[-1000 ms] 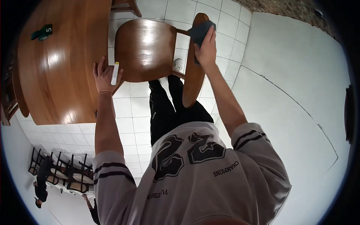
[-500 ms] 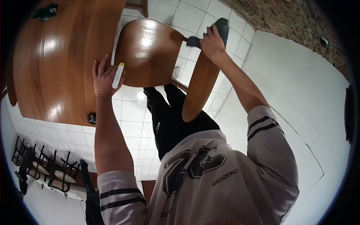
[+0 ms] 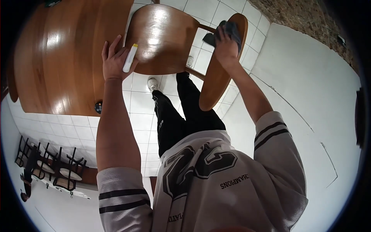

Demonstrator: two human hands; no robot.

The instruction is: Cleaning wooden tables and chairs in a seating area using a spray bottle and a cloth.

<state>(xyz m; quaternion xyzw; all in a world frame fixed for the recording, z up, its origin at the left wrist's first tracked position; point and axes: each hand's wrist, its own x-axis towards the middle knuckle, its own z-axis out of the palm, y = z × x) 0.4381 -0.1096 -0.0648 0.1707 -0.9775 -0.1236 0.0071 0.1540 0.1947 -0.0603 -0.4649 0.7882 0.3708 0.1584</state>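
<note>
My left hand [image 3: 115,63] is over the gap between the wooden table and the chair's seat. A slim white tube with a yellow tip [image 3: 130,58] is held between its thumb and palm, while the other fingers stretch forward. My right hand [image 3: 227,50] presses a dark grey cloth [image 3: 233,31] against the upper part of the chair's wooden backrest [image 3: 216,85]; a loose corner of the cloth hangs off to the left. The glossy brown chair seat [image 3: 164,42] lies between my two hands.
The large wooden table [image 3: 69,73] fills the left, with a small round black object [image 3: 98,106] at its near edge. A dark green item [image 3: 51,3] sits at its far end. White wall [image 3: 301,85] stands at right. Several black-framed stools [image 3: 69,174] and a person [image 3: 27,179] are at lower left.
The chair and table sit higher in view. My right hand and the cloth have moved down from the backrest's far end onto its face. My left hand keeps the tube; one shoe now shows.
</note>
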